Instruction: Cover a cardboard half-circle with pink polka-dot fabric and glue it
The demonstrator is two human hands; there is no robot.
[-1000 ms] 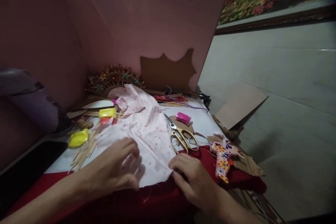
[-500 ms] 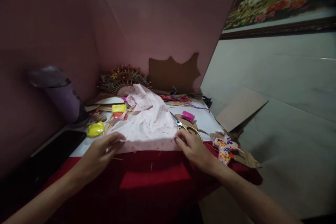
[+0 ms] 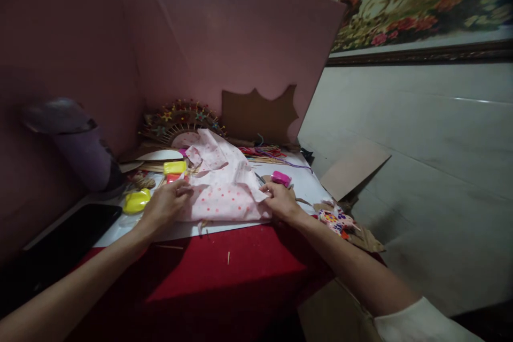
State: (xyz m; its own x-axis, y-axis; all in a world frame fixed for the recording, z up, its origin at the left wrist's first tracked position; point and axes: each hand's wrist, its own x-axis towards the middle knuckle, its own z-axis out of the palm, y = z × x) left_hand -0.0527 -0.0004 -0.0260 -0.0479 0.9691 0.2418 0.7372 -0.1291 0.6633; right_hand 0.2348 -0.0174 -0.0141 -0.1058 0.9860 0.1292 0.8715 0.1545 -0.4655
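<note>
A pale pink cloth with red dots (image 3: 224,200) lies on a white board, its near edge folded over and its far end bunched up. My left hand (image 3: 170,200) pinches the cloth at its left side. At the right side, my right hand (image 3: 280,200) grips a corner of the fold between thumb and fingers. The scissors are mostly hidden behind my right hand, with only part of the blades (image 3: 260,178) showing. Just beyond that hand is a magenta packet (image 3: 281,178).
Yellow packets (image 3: 137,201) and a dark phone-like slab (image 3: 86,224) lie at the left, near a purple bottle (image 3: 86,155). Behind stand a beaded fan-shaped piece (image 3: 182,120) and jagged brown cardboard (image 3: 256,115). Patterned scraps (image 3: 339,220) lie right, above red cloth (image 3: 224,272).
Both hands have moved away from me with the cloth's near edge, which is now folded over. The scissors' gold handles have become hidden. The view has shifted slightly.
</note>
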